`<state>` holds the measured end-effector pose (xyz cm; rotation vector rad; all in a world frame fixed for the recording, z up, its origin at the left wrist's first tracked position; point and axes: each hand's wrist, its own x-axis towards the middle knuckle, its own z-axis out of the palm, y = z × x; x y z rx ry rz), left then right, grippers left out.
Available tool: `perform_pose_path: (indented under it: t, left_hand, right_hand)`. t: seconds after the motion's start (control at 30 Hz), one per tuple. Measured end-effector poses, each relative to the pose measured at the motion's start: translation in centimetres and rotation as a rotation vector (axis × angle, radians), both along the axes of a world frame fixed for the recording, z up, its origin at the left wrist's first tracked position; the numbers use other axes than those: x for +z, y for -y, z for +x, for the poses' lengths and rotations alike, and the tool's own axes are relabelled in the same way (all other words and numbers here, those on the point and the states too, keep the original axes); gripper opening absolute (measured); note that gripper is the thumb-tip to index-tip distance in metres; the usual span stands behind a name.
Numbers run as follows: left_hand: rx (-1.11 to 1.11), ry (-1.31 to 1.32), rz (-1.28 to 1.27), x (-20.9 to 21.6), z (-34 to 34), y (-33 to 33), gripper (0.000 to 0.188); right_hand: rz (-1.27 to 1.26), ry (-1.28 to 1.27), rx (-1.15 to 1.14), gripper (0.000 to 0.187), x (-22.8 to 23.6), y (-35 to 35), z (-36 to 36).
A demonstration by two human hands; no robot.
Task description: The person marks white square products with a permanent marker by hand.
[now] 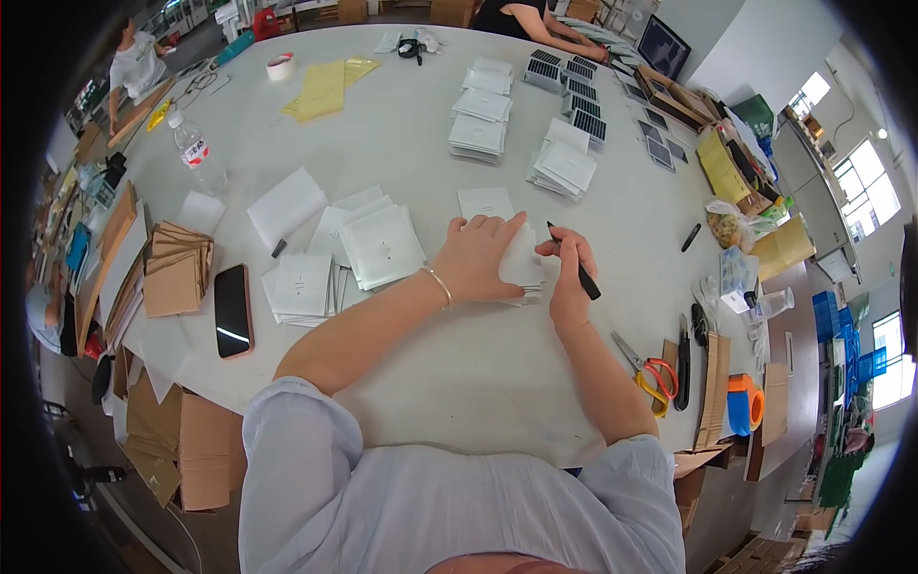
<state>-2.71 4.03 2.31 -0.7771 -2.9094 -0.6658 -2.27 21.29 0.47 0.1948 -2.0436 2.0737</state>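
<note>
My left hand (475,258) lies with fingers spread over a small stack of flat white packets (523,256) at the middle of the table. In my right hand (570,287) is a black marker pen (587,282), its tip pointing up and away from me, just right of that stack. Another white packet (486,201) lies beyond my left fingers. Left of my left hand are loose piles of white packets with small dark printing, a larger pile (382,247) and a lower pile (300,285). A dark pen cap (278,249) rests beside them.
Farther off stand stacked white packets (476,137) and dark panels (582,103). A phone (232,311), cardboard pieces (178,273) and a bottle (198,155) are left. Scissors (652,373), a cutter (683,364) and orange tape (755,407) lie right. Another person's arms (564,36) reach in at the back.
</note>
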Motion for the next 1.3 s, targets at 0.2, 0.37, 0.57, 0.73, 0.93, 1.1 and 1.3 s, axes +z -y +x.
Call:
perform_pose_path:
  t: [0.2,0.37,0.57,0.73,0.93,1.1,1.3]
  left_hand:
    - [0.03,-0.087,0.024,0.4,1.4,1.1,0.102]
    - [0.004,-0.006,0.083,-0.2,1.5,1.7,0.099]
    - [0.021,-0.019,0.118,-0.2,1.5,2.1,0.095]
    - [0.029,-0.021,0.15,-0.3,1.2,2.1,0.089]
    - [0.013,-0.045,0.161,-0.5,0.9,2.2,0.083]
    - [0.016,-0.07,0.148,-0.7,0.9,2.2,0.082]
    - [0.018,-0.053,0.165,-0.7,1.0,2.4,0.082]
  right_hand:
    - [-0.057,0.023,0.135,0.014,1.7,1.7,-1.7]
    - [0.076,0.006,0.147,0.009,1.3,2.7,-2.7]
    - [0.213,0.013,0.076,0.021,0.7,3.2,-2.9]
    - [0.331,-0.064,0.078,0.024,0.4,3.0,-3.1]
    - [0.401,-0.113,0.04,0.023,0.4,3.3,-3.0]
    - [0.479,-0.162,0.034,0.023,0.2,3.1,-3.0]
    - [0.283,-0.094,0.063,0.025,0.4,2.7,-2.3]
